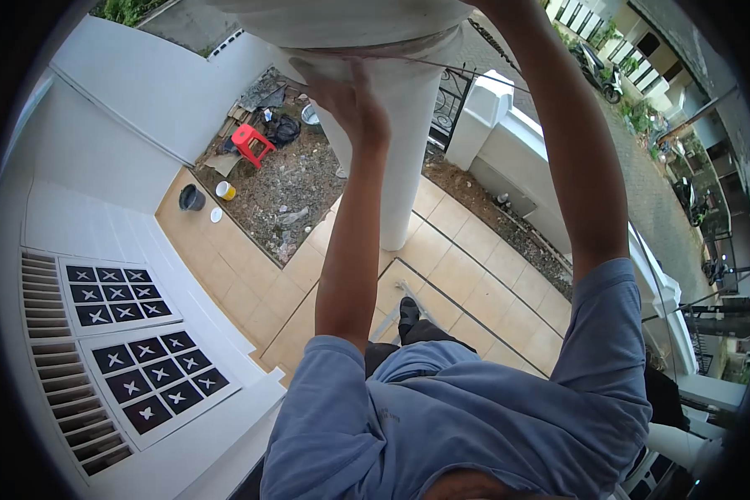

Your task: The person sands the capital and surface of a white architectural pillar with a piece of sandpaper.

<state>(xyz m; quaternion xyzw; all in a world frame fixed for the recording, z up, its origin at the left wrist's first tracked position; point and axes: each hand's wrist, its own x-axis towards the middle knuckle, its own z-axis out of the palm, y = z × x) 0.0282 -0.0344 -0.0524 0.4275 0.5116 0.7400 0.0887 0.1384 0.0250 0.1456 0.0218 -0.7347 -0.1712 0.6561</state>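
Note:
My left hand (346,104) is raised against a round white column (367,21), its fingers apart and laid on the surface just under a ridge. A thin cord (450,65) runs along that ridge by the fingertips and stretches off to the right, past the column. Up at the top edge, my right forearm (550,92) reaches toward the column's right side; the hand itself is cut off by the frame. Below the ridge the shaft (400,167) goes down to the tiled floor.
Far below, one dark shoe (408,312) rests on what looks like a ladder (425,308). A red stool (252,144), a dark bucket (192,197) and a yellow-white pail (225,191) stand left. A white boundary wall (517,154) runs along the right.

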